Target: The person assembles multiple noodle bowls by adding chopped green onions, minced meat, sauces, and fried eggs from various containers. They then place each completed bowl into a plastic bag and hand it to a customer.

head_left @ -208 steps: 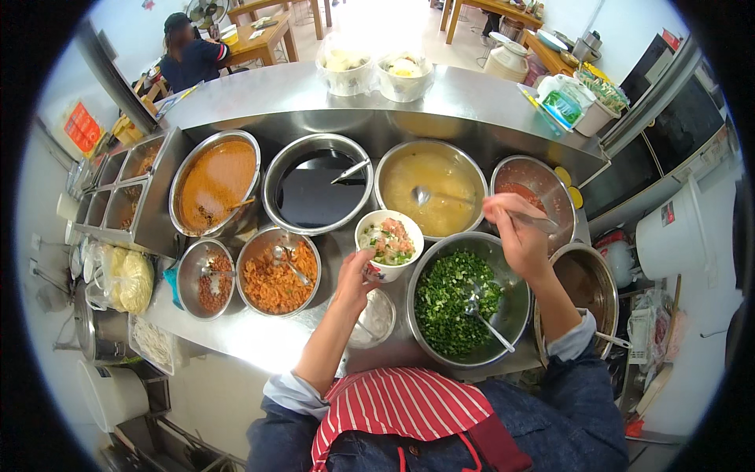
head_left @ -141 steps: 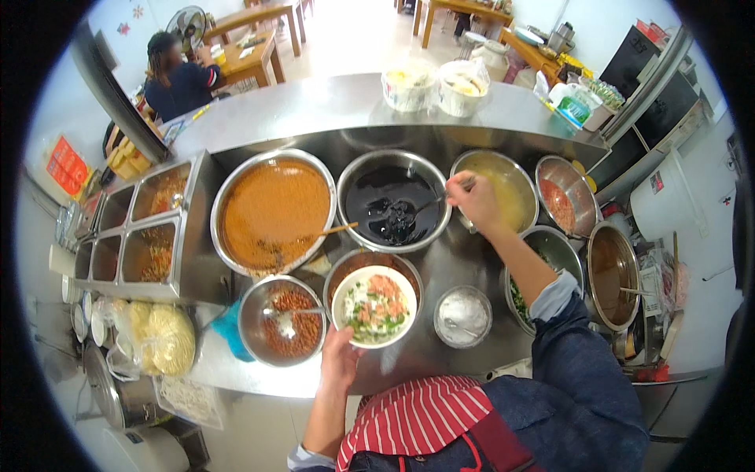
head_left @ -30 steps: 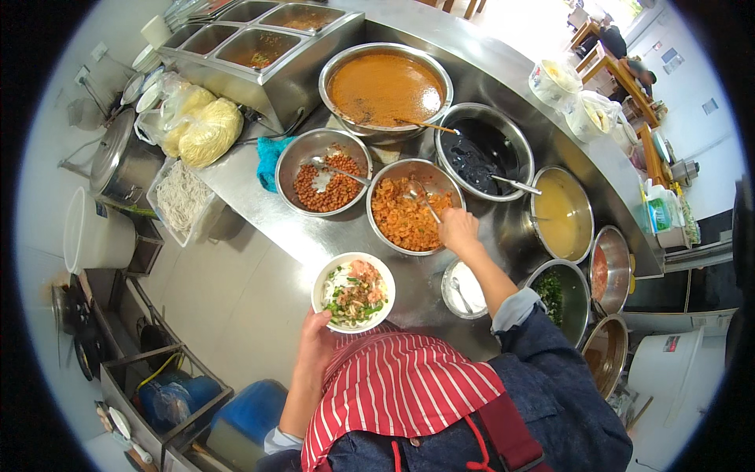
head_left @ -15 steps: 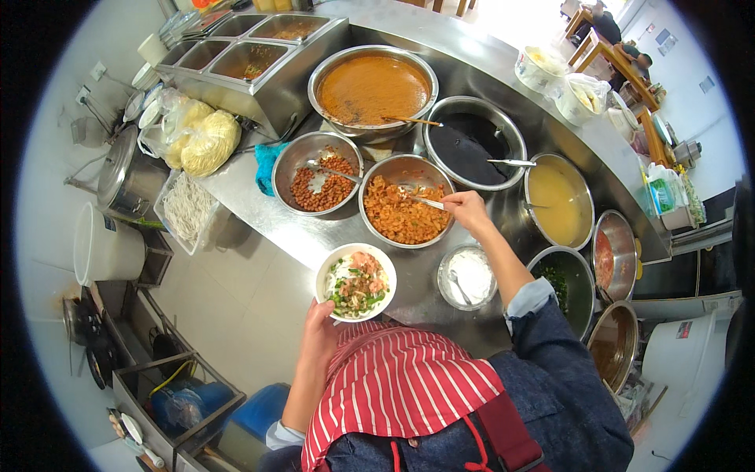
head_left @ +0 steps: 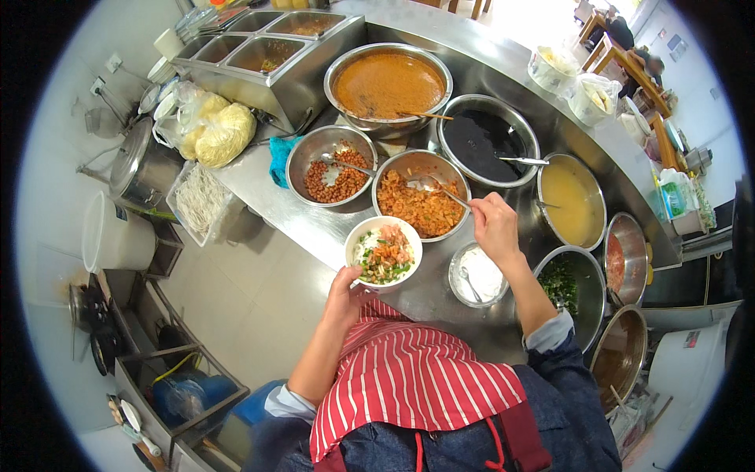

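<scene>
My left hand [head_left: 343,297] holds a white bowl [head_left: 352,277] by its near left side. In it lie white noodles, chopped greens, pink pieces and orange bits. The bowl is close to the near rim of a metal basin of orange-red chopped food [head_left: 417,212]. My right hand [head_left: 496,228] is closed on the handle end of a metal spoon [head_left: 450,193], whose head rests in that basin, toward its far side. Left of it, a metal bowl of reddish-brown nuts or beans [head_left: 334,182] has its own spoon.
Behind stand basins of orange-brown sauce [head_left: 385,85] and dark liquid [head_left: 480,141]. To the right are yellowish liquid [head_left: 566,193] and chopped greens [head_left: 560,287]; a bowl of white powder [head_left: 481,271] is by my right wrist. Bagged noodles [head_left: 224,138] lie at the left.
The white bowl has moved forward, nearer the orange-red basin, and more orange bits show on its food. My right hand has shifted slightly back, and the spoon now slants the other way.
</scene>
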A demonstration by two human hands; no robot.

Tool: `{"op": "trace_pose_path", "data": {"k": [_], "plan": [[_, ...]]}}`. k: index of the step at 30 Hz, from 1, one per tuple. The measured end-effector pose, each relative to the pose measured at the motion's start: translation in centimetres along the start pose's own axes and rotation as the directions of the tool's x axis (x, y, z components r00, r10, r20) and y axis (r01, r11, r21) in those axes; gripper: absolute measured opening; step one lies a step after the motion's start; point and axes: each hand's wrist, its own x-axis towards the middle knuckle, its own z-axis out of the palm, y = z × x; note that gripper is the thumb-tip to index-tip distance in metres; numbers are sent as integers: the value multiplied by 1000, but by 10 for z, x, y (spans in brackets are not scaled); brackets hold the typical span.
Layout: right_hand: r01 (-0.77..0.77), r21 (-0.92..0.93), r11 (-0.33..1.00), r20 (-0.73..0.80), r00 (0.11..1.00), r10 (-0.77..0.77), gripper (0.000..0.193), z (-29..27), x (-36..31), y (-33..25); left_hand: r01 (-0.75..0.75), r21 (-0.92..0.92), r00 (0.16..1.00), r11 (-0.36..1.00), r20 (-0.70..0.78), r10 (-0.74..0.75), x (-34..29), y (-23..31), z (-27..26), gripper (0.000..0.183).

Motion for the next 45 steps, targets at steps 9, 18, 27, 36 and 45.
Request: {"op": "trace_pose_path", "data": {"k": [9, 18, 27, 36, 45], "plan": [[14, -269, 963, 237, 970, 52, 14, 84, 24, -17, 9, -123, 985, 992, 175, 12, 20, 25, -65, 61], [60, -397, 916, 430, 894, 128, 21, 246, 109, -76, -1, 31, 996, 1000, 91, -1, 56, 125, -154, 70], [-57, -463, 884, 456, 840, 293, 27, 215, 97, -101, 73, 202, 991, 977, 97, -94, 97, 209, -181, 73], [-475, -112, 873, 614, 657, 436, 24, 211, 108, -108, 131, 270, 983, 954, 91, -161, 110, 222, -171, 68], [-14, -129, 992, 483, 872, 75, 25, 170, 103, -188, 136, 225, 987, 965, 57, -152, 107, 216, -155, 56]]}}
